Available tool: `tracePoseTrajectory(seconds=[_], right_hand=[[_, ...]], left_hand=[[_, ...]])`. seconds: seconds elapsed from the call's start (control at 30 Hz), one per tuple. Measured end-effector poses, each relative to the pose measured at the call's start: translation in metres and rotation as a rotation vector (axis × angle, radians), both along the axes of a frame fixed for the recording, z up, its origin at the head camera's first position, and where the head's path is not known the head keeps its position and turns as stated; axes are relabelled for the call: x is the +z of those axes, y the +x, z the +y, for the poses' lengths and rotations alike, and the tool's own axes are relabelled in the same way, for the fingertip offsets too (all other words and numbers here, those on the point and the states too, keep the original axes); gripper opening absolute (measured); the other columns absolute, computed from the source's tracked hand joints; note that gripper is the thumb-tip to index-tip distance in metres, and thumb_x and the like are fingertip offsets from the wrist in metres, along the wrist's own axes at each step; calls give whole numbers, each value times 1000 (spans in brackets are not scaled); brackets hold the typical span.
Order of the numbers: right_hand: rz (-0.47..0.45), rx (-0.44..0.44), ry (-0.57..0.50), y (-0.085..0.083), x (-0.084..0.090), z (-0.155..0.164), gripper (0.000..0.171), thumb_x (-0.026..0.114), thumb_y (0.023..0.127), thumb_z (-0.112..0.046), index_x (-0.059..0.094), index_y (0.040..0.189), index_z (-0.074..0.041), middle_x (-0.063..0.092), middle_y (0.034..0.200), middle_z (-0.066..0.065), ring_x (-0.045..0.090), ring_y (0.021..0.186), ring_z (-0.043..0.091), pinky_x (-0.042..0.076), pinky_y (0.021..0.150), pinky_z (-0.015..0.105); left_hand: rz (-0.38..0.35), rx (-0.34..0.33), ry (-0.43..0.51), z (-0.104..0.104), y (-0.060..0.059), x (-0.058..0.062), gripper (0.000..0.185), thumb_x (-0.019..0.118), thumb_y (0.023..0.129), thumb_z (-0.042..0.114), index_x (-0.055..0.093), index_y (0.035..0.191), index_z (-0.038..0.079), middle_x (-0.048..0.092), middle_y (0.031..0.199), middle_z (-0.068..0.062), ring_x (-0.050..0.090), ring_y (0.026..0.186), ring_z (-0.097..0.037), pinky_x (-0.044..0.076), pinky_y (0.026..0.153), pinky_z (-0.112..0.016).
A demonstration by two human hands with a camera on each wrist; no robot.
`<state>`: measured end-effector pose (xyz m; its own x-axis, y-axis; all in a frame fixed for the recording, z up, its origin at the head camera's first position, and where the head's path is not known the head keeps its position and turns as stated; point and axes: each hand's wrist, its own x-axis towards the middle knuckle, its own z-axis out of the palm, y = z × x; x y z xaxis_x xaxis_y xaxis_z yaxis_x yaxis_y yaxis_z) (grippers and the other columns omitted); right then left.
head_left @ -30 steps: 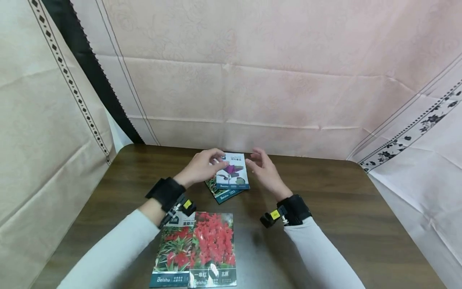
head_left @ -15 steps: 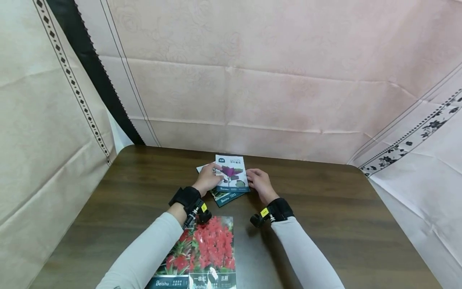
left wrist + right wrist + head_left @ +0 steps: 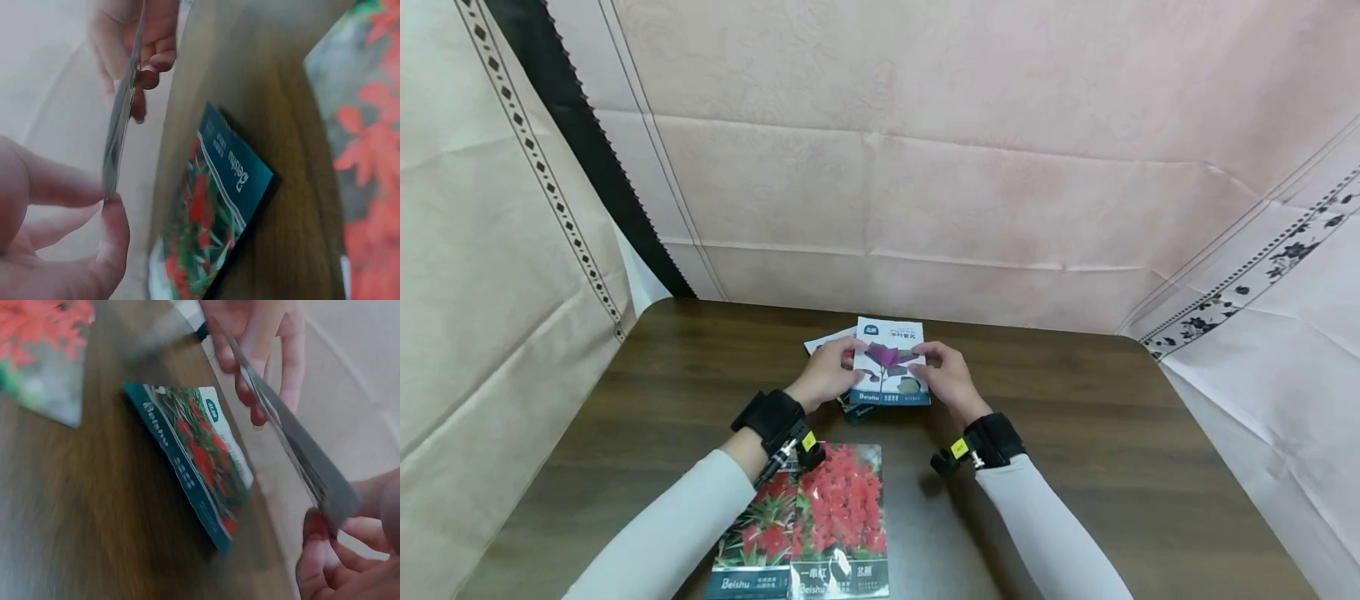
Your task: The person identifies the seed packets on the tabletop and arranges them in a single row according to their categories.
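Note:
A white seed packet with a purple plant (image 3: 889, 364) hangs a little above the dark wooden table (image 3: 1075, 433), held by both hands. My left hand (image 3: 842, 364) pinches its left edge and my right hand (image 3: 934, 360) pinches its right edge. In the left wrist view the packet (image 3: 122, 119) shows edge-on, with my left thumb (image 3: 115, 228) at its near edge. The right wrist view shows the packet (image 3: 294, 440) edge-on too, with right fingertips (image 3: 315, 528) at its near corner. Under it a teal packet with red flowers (image 3: 219, 206) (image 3: 200, 450) lies flat on the table.
Two larger red-flower packets (image 3: 842, 512) (image 3: 760, 533) lie side by side near the table's front edge. A white packet corner (image 3: 822, 342) pokes out behind my left hand. Pale cloth walls (image 3: 925, 167) enclose the table on three sides.
Both hands came down from hovering and took hold of the purple-plant packet by its side edges. It has since risen off the pile and shifted slightly right.

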<state>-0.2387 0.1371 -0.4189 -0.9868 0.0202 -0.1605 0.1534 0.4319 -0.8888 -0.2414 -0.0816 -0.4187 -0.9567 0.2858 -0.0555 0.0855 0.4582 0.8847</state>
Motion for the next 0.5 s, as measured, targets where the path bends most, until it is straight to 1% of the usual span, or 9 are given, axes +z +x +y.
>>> tracePoseTrajectory(seconds=[0.1,0.13,0.2,0.27,0.37,0.43,0.5], right_hand=[[86,83,102,20,7,2,35,67,91,-17,59,125,-15,59,117,10,56,93,23,49,74,28],[119,116,139,28,9,4,37,68,91,-16,57,127,-15,60,114,12,57,88,22,47,69,28],[160,162,193,46,12,7,44,69,90,-16,54,131,-15,59,114,11,57,81,19,47,63,26],[183,193,241,65,16,11,49,71,89,-17,51,134,-16,57,116,11,56,77,17,47,60,25],[191,209,302,92,21,16,55,74,86,-17,51,136,-16,53,123,11,54,73,15,48,59,24],[186,224,338,108,24,18,55,76,84,-17,54,134,-15,51,127,12,53,72,13,47,59,22],[173,247,369,123,24,18,54,78,82,-16,57,132,-13,51,130,14,52,71,13,46,59,21]], left_hand=[[51,-70,-81,-5,22,9,52,69,86,6,54,136,10,62,110,-12,59,91,-20,47,71,-29],[64,-89,-104,-6,30,12,55,71,85,8,53,137,9,63,109,-11,59,89,-18,47,71,-29],[81,-142,-127,-8,47,16,60,74,83,9,51,138,7,62,108,-10,59,84,-16,49,69,-28],[105,-197,-141,-9,65,20,62,76,82,10,50,139,5,59,109,-9,58,81,-12,49,68,-25],[141,-273,-187,-10,89,25,64,78,81,16,51,138,5,55,104,-7,53,76,-10,47,65,-23],[151,-314,-233,-10,104,26,64,78,81,22,53,137,6,53,100,-4,49,74,-10,43,62,-24],[144,-351,-280,-10,116,27,65,78,80,27,53,137,8,50,96,-3,45,73,-11,39,61,-24]])
